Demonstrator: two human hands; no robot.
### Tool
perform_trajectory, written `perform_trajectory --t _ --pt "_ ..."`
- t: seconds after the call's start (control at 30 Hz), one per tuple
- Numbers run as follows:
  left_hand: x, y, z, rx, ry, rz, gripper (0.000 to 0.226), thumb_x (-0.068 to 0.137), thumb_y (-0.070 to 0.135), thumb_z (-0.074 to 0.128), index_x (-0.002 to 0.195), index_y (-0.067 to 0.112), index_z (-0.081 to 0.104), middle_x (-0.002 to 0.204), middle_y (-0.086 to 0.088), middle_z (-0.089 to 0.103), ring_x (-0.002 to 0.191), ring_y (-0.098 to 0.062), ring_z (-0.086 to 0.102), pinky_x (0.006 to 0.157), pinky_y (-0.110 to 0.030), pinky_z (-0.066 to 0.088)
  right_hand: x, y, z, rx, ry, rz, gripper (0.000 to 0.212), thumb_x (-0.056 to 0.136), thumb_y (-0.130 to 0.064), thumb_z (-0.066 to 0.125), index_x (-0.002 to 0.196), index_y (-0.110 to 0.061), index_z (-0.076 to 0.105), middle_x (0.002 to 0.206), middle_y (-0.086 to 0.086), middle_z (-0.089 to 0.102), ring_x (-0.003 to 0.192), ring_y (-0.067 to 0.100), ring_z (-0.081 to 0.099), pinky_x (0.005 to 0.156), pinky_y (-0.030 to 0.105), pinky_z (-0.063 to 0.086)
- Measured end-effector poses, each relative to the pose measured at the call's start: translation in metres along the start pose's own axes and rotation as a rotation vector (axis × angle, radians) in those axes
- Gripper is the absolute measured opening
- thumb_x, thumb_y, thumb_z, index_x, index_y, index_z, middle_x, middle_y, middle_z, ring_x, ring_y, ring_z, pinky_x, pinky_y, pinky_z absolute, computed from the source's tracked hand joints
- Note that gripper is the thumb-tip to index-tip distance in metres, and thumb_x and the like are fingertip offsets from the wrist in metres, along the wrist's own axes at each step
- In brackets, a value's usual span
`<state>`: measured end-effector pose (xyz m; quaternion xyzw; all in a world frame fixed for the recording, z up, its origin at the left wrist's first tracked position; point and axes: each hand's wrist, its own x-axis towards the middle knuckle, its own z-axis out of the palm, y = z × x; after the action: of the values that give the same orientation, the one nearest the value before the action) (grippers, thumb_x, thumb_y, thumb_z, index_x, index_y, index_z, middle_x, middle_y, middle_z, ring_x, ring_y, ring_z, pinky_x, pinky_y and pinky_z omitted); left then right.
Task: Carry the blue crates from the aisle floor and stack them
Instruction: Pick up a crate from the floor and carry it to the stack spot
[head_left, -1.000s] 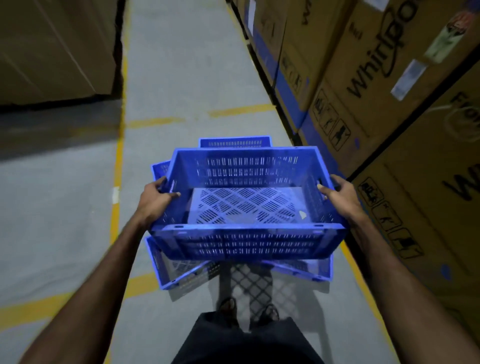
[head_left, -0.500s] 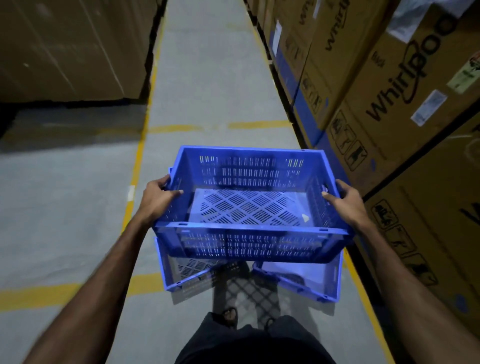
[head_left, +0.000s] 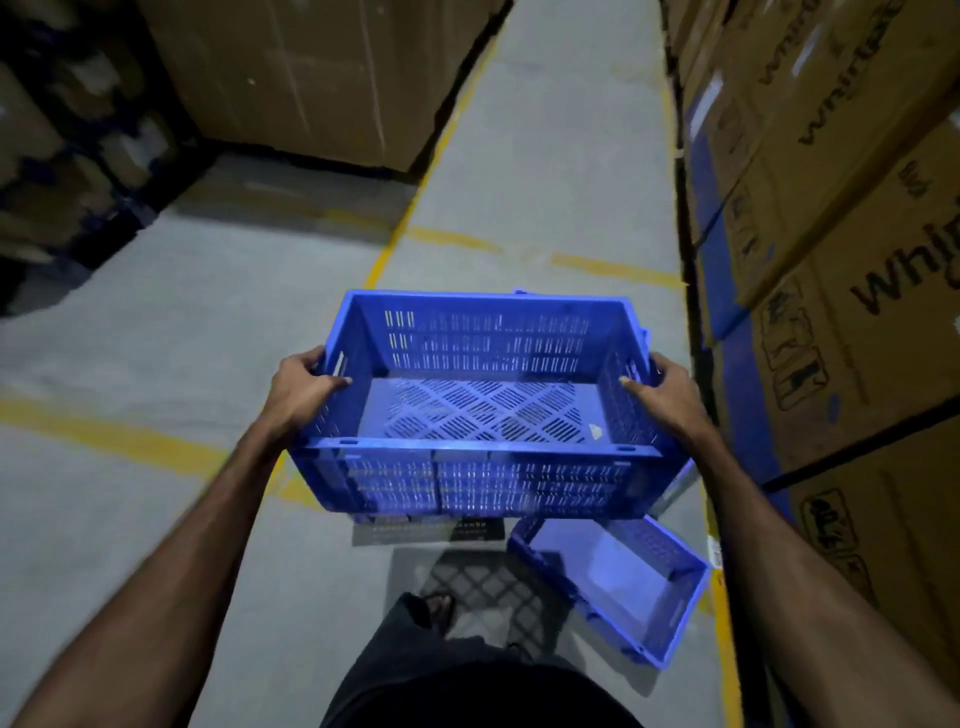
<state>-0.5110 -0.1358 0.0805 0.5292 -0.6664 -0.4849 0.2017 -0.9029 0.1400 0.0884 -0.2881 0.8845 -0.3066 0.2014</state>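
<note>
I hold an empty blue slotted crate (head_left: 483, 483) level in front of me, above the aisle floor. My left hand (head_left: 301, 392) grips its left end wall and my right hand (head_left: 662, 395) grips its right end wall, thumbs inside the rim. A second blue crate (head_left: 618, 587) lies tilted on the floor below and to the right, near my feet. A sliver of another blue crate (head_left: 519, 292) shows just beyond the held crate's far rim; the rest of it is hidden.
Tall cardboard appliance boxes (head_left: 852, 291) line the right side of the aisle. More large boxes (head_left: 322, 78) stand at the far left. Yellow floor lines (head_left: 130, 441) cross the grey concrete. The aisle runs ahead between the stacks.
The view has swung left with the crate in both hands. The floor crate that showed under its left side is no longer seen; the right one now lies farther back by my feet.
</note>
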Motion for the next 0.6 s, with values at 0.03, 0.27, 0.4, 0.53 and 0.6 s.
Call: perform_trajectory --t 0.03,0.27,0.4,0.53,0.6 --pt "-0.015 -0.005 -0.003 -0.005 0.031 -0.023 0.033 0.068 0.02 0.075 0.085 0.049 0.076 0.086 0.012 0.078 0.077 -0.018 0.071 0.082 -0.048 0.062 0.002 -0.001 0.006 -0.008 -0.03 -0.019 0.032 0.092 -0.026 0.074 0.12 -0.012 0.066 0.11 0.012 0.072 0.099 0.03 0.068 0.083 0.04 0.052" --pt "-0.124 -0.067 -0.047 -0.131 0.295 -0.248 0.025 0.07 0.014 0.079 0.087 0.032 0.077 0.087 0.0 0.078 0.076 -0.02 0.069 0.087 -0.056 0.059 0.014 -0.037 0.065 -0.037 -0.296 -0.168 0.036 0.089 -0.031 0.076 0.119 -0.013 0.069 0.113 0.011 0.074 0.106 0.032 0.07 0.088 0.044 0.055" --pt "-0.187 -0.092 -0.077 -0.128 0.449 -0.333 0.033 0.084 -0.003 0.074 0.086 0.031 0.073 0.068 0.018 0.074 0.065 -0.013 0.068 0.081 -0.043 0.059 0.001 -0.079 0.11 -0.005 -0.422 -0.254 0.041 0.084 -0.038 0.077 0.116 -0.013 0.069 0.106 0.007 0.074 0.102 0.028 0.071 0.088 0.04 0.055" --pt "-0.256 -0.129 -0.117 -0.137 0.612 -0.41 0.03 0.074 0.016 0.078 0.103 0.024 0.078 0.083 0.004 0.08 0.078 -0.026 0.076 0.082 -0.054 0.063 -0.031 -0.131 0.157 -0.046 -0.537 -0.37 0.068 0.078 -0.054 0.072 0.133 -0.014 0.063 0.127 0.005 0.07 0.117 0.027 0.067 0.096 0.039 0.053" --pt "-0.285 -0.149 -0.138 -0.132 0.674 -0.441 0.047 0.066 0.029 0.076 0.112 0.023 0.077 0.093 -0.004 0.08 0.082 -0.027 0.077 0.082 -0.057 0.063 -0.05 -0.163 0.177 -0.053 -0.592 -0.432 0.075 0.078 -0.055 0.071 0.14 -0.012 0.06 0.135 0.009 0.066 0.125 0.03 0.063 0.1 0.039 0.051"
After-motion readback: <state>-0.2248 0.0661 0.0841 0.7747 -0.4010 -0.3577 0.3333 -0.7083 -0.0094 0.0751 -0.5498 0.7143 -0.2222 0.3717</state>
